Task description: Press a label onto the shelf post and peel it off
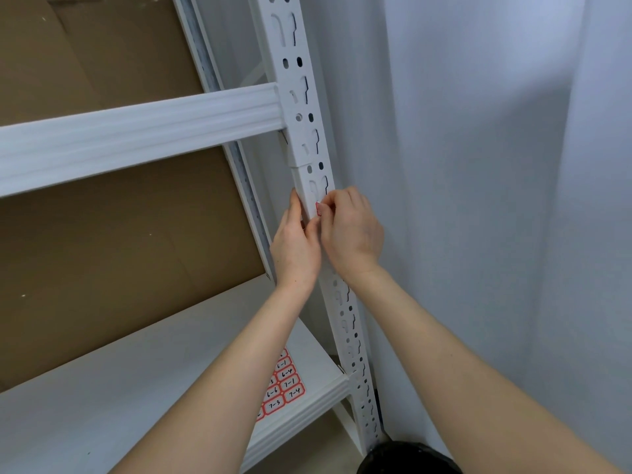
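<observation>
While at the upright's (309,155) edge, right hand (350,230) fingers pinching red label (318,209), left hand (294,248) fingers straight alongside.

I see a small red-edged sticker (318,209) pressed flat against the white slotted upright (309,145). It sits just below a keyhole slot, partly hidden by fingers.

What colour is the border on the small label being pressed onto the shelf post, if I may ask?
Red, on the small label; the head view shows it best.

Upright (309,138) – white matt metal; backing (102,234) – brown cardboard.
</observation>
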`<control>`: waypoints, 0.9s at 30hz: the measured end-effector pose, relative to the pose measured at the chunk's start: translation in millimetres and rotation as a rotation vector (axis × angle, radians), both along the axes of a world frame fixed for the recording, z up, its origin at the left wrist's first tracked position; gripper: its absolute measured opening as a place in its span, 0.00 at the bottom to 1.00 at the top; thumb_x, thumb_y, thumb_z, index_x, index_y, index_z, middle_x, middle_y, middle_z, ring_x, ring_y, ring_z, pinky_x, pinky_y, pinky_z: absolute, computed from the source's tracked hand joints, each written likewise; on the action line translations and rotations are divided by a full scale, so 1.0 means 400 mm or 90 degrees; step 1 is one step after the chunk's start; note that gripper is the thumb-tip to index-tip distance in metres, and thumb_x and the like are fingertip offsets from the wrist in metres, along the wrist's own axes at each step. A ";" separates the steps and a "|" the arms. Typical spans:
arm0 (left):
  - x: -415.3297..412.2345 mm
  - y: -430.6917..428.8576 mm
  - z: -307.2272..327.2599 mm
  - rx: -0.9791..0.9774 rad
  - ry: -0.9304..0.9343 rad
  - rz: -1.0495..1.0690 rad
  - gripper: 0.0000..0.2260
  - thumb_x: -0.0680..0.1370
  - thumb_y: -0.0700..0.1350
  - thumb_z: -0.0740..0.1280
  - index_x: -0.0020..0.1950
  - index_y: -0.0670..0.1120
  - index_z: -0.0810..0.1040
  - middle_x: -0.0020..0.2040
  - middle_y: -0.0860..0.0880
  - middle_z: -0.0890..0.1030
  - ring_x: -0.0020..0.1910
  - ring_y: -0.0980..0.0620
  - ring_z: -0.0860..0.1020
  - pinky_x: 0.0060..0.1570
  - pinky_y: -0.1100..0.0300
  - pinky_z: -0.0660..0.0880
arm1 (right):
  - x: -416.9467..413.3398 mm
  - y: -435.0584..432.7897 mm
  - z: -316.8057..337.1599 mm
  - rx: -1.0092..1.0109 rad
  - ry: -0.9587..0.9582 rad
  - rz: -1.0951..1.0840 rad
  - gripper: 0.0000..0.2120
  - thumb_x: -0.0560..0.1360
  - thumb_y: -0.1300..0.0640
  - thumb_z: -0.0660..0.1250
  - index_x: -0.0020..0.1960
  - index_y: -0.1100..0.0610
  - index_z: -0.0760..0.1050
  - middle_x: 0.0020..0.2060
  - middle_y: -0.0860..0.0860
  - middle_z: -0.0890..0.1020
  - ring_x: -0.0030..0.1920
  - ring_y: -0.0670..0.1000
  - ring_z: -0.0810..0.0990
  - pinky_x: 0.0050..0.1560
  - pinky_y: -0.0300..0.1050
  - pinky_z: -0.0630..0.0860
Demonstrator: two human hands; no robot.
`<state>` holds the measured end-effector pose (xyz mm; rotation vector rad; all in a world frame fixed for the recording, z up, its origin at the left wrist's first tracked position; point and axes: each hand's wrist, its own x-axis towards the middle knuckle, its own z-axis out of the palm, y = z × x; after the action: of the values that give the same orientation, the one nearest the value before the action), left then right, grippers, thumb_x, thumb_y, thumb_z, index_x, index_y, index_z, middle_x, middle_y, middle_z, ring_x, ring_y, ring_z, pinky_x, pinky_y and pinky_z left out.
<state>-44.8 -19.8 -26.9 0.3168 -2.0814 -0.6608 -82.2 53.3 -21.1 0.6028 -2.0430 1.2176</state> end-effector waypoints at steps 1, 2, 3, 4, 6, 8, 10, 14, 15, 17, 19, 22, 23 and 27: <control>0.000 0.000 0.000 -0.002 0.001 0.001 0.24 0.82 0.48 0.59 0.77 0.50 0.59 0.68 0.48 0.74 0.63 0.48 0.74 0.58 0.56 0.70 | 0.000 0.001 0.002 0.007 -0.003 0.005 0.08 0.79 0.52 0.59 0.49 0.56 0.74 0.50 0.50 0.75 0.53 0.52 0.72 0.39 0.47 0.67; 0.000 0.000 0.001 -0.002 0.002 0.000 0.24 0.82 0.48 0.59 0.77 0.50 0.59 0.68 0.48 0.74 0.63 0.48 0.74 0.58 0.56 0.70 | 0.000 0.003 0.003 0.010 -0.004 0.011 0.08 0.79 0.52 0.59 0.49 0.56 0.73 0.50 0.50 0.75 0.53 0.52 0.72 0.40 0.47 0.67; 0.000 -0.001 0.000 -0.002 0.003 -0.002 0.24 0.82 0.48 0.59 0.77 0.50 0.59 0.68 0.48 0.74 0.63 0.48 0.75 0.58 0.55 0.71 | 0.000 0.005 0.004 0.013 -0.006 0.018 0.08 0.79 0.52 0.59 0.50 0.56 0.73 0.50 0.50 0.75 0.53 0.52 0.72 0.40 0.47 0.68; 0.000 -0.002 0.000 -0.002 0.003 -0.004 0.24 0.81 0.48 0.59 0.77 0.50 0.59 0.68 0.48 0.74 0.63 0.48 0.75 0.58 0.55 0.71 | -0.001 0.006 0.005 0.016 -0.008 0.022 0.09 0.79 0.52 0.58 0.50 0.56 0.73 0.51 0.51 0.75 0.53 0.52 0.72 0.40 0.47 0.68; -0.002 -0.003 0.000 -0.004 0.002 -0.005 0.24 0.81 0.48 0.59 0.77 0.50 0.59 0.68 0.48 0.74 0.63 0.48 0.75 0.58 0.55 0.71 | -0.001 0.008 0.004 0.022 -0.008 0.026 0.09 0.79 0.52 0.58 0.50 0.57 0.73 0.50 0.51 0.75 0.53 0.52 0.72 0.40 0.47 0.67; -0.003 -0.007 -0.002 -0.009 0.000 -0.003 0.24 0.81 0.48 0.59 0.77 0.50 0.59 0.67 0.48 0.75 0.62 0.48 0.76 0.57 0.56 0.71 | 0.000 0.007 -0.005 0.014 0.003 0.037 0.08 0.79 0.53 0.59 0.49 0.57 0.73 0.49 0.51 0.75 0.52 0.52 0.72 0.39 0.47 0.67; -0.005 -0.009 -0.003 -0.007 -0.002 -0.004 0.24 0.81 0.48 0.59 0.77 0.50 0.59 0.66 0.48 0.75 0.61 0.48 0.76 0.57 0.56 0.71 | 0.000 0.004 -0.017 -0.041 0.021 0.059 0.07 0.78 0.55 0.61 0.47 0.57 0.74 0.47 0.51 0.76 0.49 0.53 0.74 0.38 0.48 0.69; -0.006 -0.014 -0.005 -0.001 -0.002 -0.013 0.23 0.82 0.49 0.58 0.77 0.50 0.59 0.67 0.49 0.74 0.62 0.48 0.75 0.59 0.55 0.71 | -0.001 -0.003 -0.017 -0.158 0.016 0.091 0.04 0.75 0.55 0.66 0.46 0.56 0.77 0.44 0.49 0.79 0.42 0.51 0.78 0.38 0.47 0.73; -0.006 -0.015 -0.006 -0.002 -0.002 -0.015 0.23 0.82 0.48 0.58 0.77 0.50 0.59 0.67 0.49 0.74 0.62 0.48 0.75 0.59 0.54 0.71 | -0.002 -0.004 -0.014 -0.166 0.017 0.090 0.04 0.75 0.56 0.67 0.46 0.56 0.77 0.44 0.49 0.79 0.41 0.50 0.78 0.38 0.47 0.74; -0.006 -0.015 -0.007 -0.006 -0.002 -0.016 0.24 0.81 0.47 0.59 0.77 0.50 0.59 0.67 0.48 0.74 0.62 0.48 0.75 0.59 0.54 0.72 | -0.003 -0.005 -0.010 -0.165 0.033 0.079 0.03 0.74 0.56 0.68 0.44 0.56 0.77 0.42 0.49 0.79 0.39 0.50 0.77 0.36 0.46 0.73; -0.006 -0.015 -0.007 -0.005 -0.001 -0.016 0.24 0.81 0.47 0.59 0.77 0.50 0.59 0.68 0.48 0.74 0.62 0.48 0.75 0.59 0.54 0.72 | -0.002 -0.006 -0.007 -0.157 0.037 0.074 0.03 0.74 0.57 0.67 0.42 0.56 0.77 0.41 0.49 0.78 0.38 0.50 0.77 0.35 0.46 0.73; -0.006 -0.015 -0.007 -0.008 0.003 -0.015 0.24 0.82 0.48 0.59 0.77 0.50 0.59 0.67 0.48 0.74 0.62 0.48 0.75 0.58 0.55 0.72 | -0.003 -0.004 0.001 -0.113 0.042 0.069 0.04 0.75 0.57 0.65 0.44 0.57 0.76 0.43 0.50 0.78 0.41 0.53 0.77 0.35 0.47 0.71; -0.007 -0.015 -0.007 -0.009 0.003 -0.013 0.24 0.82 0.48 0.58 0.77 0.50 0.58 0.68 0.48 0.74 0.62 0.49 0.75 0.58 0.56 0.71 | -0.002 -0.003 0.004 -0.095 0.046 0.065 0.05 0.76 0.57 0.64 0.45 0.58 0.76 0.44 0.51 0.78 0.42 0.54 0.76 0.36 0.46 0.69; -0.005 -0.012 -0.006 -0.014 -0.002 -0.007 0.24 0.82 0.48 0.58 0.77 0.50 0.58 0.68 0.48 0.73 0.63 0.48 0.75 0.58 0.57 0.70 | -0.001 0.001 0.008 -0.040 0.044 0.052 0.06 0.77 0.57 0.61 0.47 0.59 0.74 0.47 0.53 0.76 0.46 0.54 0.75 0.37 0.45 0.63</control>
<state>-46.6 -24.6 -29.3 0.2942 -2.0937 -0.6432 -82.4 53.8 -18.1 0.6944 -1.9317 1.2851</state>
